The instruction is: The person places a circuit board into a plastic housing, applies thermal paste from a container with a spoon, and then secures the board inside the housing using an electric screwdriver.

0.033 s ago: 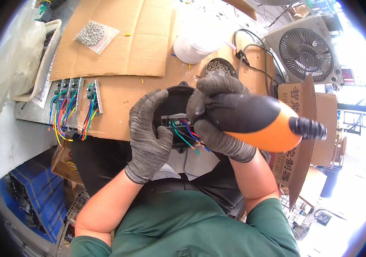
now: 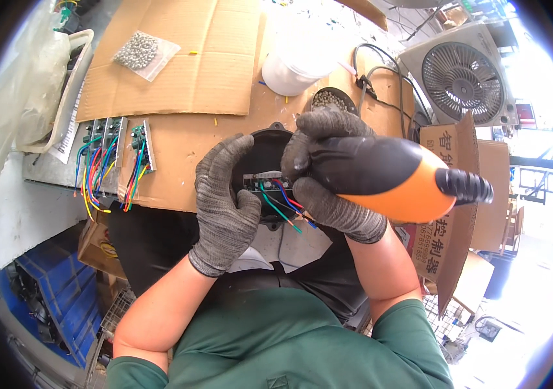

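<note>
My left hand point(image 2: 228, 204), in a grey knit glove, curls round the left rim of a black round housing point(image 2: 264, 150) at the table's front edge. Inside the housing sits a small circuit board point(image 2: 252, 184), with green, blue, red and black wires point(image 2: 281, 210) trailing toward me. An orange and black electric screwdriver point(image 2: 380, 170) is gripped in my gloved right hand point(image 2: 331, 209). Its cord end points right, and its front end lies over the housing's right side. My fingers and the tool hide the tip and that part of the housing.
Beyond the housing stand a dish of small screws point(image 2: 330, 98) and a white tub point(image 2: 286, 74). A bag of metal parts point(image 2: 137, 52) lies on a cardboard sheet point(image 2: 211, 65). Several wired boards point(image 2: 140, 148) line the left edge. At right are a fan point(image 2: 463, 81) and an open carton point(image 2: 445, 214).
The electric screwdriver's rear end has tilted slightly farther from me, and my right hand has shifted a little with it. My left hand and the housing stay put.
</note>
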{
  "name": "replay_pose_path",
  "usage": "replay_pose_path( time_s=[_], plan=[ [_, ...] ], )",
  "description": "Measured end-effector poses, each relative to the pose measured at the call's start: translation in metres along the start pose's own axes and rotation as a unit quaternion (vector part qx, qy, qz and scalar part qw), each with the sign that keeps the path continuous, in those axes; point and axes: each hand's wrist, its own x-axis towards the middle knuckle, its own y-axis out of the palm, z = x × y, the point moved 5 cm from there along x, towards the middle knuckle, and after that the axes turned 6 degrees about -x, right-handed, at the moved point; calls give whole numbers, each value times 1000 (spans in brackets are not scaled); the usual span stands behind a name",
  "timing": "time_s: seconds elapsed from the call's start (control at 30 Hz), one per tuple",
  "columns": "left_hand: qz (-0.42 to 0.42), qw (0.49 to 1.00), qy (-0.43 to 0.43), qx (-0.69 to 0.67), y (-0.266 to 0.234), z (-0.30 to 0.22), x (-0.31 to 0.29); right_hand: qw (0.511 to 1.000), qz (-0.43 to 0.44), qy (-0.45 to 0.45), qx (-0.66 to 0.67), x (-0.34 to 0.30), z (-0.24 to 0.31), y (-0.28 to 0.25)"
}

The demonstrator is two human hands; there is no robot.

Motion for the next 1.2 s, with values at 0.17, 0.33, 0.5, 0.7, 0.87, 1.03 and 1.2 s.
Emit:
replay_pose_path(
  time_s=[0.17, 0.33, 0.5, 0.7, 0.87, 1.03, 1.2],
  plan=[
    [4, 1000, 3, -24, 6, 3, 2, 997, -10, -80, -18, 3, 15, -10],
    [21, 994, -31, -104, 9, 10, 4, 989, -131, -46, 47, -21, 71, -65],
    [56, 991, -24, -120, 3, 21, 1, 936, -273, 209, 72, -78, 22, -107],
    [66, 997, -40, -25, -17, 7, -12, 901, -344, 207, -162, -121, -10, -211],
    [154, 981, -21, 120, -13, -20, -16, 865, -347, 168, -322, -131, -32, -304],
    [190, 943, -59, 268, -21, -42, -15, 846, -371, 146, -354, -135, -33, -277],
    [120, 956, 54, 262, -25, -38, -26, 851, -357, -120, -366, -158, -43, -244]
  ],
)
